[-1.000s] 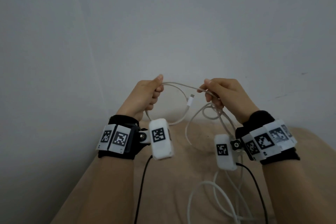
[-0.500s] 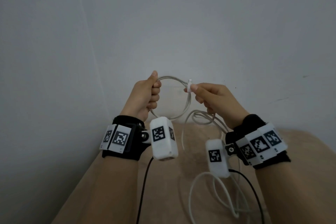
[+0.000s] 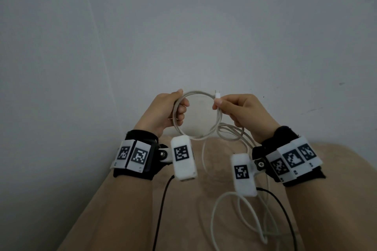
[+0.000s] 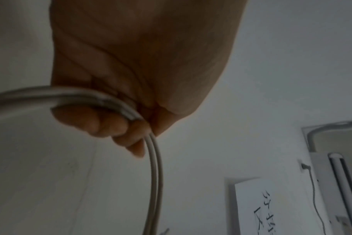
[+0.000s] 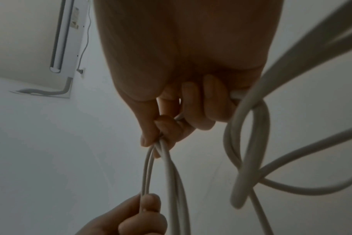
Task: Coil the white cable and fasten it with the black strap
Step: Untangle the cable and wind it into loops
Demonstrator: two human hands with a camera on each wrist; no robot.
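cable (image 3: 195,96): white, held up in the air between both hands in front of a pale wall (image 3: 183,26). its upper part forms a round loop standing roughly upright and facing the head camera, running from the left hand across the top to the right hand and back underneath. in the left wrist view two strands (image 4: 155,167) run side by side out of the fist.

plug (image 3: 217,98): white, with a short metal tip, at the cable's free end. it stands upright, tip pointing up, long axis vertical, just above the right hand's fingertips at the loop's right side.

slack: the rest of the cable drops below the right hand in several loose, tangled loops (image 3: 230,132), then trails down across a beige surface (image 3: 183,199) toward the lower edge of the head view. in the right wrist view a thick bunch of loops (image 5: 249,143) hangs beside the fingers.

left hand (image 3: 163,112): closed in a fist round the loop's left side, fingers curled over the strands, thumb on top.

right hand (image 3: 242,110): fingers curled, thumb and forefinger pinching the cable just under the plug; the right wrist view shows the strands passing on through the curled fingers (image 5: 193,108).

wrist gear: black bands with white marker tiles on both wrists, each carrying a white camera box (image 3: 183,159); black leads (image 3: 161,210) run from them down toward the person.

strap: cannot be seen in any view.
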